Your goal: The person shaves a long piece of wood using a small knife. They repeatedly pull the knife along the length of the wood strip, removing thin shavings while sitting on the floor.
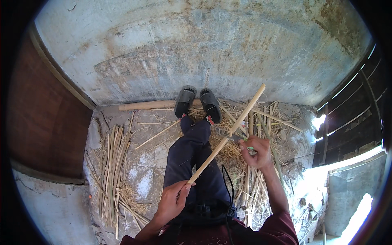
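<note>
Head view: a pale stick (211, 157) slants above the person's legs (183, 153), its far end pointing toward the wall (196, 49). The left hand (173, 200) has its grip closed round the near end, seemingly to steady it against the knife (234, 138), whose blade sits at the stick's middle. The right hand (257, 152) has its grip wrapped about the partly hidden handle, likely for control. Straw-like shavings (229, 154) lie beside the legs; piled sticks (112, 163) flank them on the floor (145, 163), apparently within reach.

Long pale stick (220, 146), slanting up rightward, knife (234, 138), grey blade at its middle
</note>
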Available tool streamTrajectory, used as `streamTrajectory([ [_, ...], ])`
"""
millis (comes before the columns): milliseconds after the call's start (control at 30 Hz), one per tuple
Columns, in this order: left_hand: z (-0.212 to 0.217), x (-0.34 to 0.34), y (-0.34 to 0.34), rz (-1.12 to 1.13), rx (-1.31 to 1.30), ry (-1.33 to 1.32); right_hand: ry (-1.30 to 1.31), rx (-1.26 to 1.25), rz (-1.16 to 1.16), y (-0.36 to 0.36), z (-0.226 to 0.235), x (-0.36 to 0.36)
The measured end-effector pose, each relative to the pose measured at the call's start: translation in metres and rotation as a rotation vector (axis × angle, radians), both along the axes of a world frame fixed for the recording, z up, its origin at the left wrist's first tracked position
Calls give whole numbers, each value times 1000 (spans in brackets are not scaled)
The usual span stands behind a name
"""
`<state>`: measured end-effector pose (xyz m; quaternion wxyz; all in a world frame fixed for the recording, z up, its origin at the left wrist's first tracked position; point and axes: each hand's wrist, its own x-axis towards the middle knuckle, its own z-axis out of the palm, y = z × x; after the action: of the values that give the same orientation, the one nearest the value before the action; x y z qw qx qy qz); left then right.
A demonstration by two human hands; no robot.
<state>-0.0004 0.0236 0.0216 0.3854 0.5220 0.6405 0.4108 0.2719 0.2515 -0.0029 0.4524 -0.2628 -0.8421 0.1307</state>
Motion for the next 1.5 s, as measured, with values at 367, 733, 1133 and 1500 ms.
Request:
streamTrajectory([
  [367, -9, -14, -9, -20, -82, 47, 20, -11, -169, 37, -13, 26],
  [733, -10, -6, -12, -62, -100, 58, -15, -45, -90, 47, 9, 15],
  [1133, -18, -16, -24, -31, -66, 81, -51, 27, -249, 94, -37, 49],
  [1500, -30, -53, -22, 12, -221, -55, -521, -749, -475, 122, -167, 227],
])
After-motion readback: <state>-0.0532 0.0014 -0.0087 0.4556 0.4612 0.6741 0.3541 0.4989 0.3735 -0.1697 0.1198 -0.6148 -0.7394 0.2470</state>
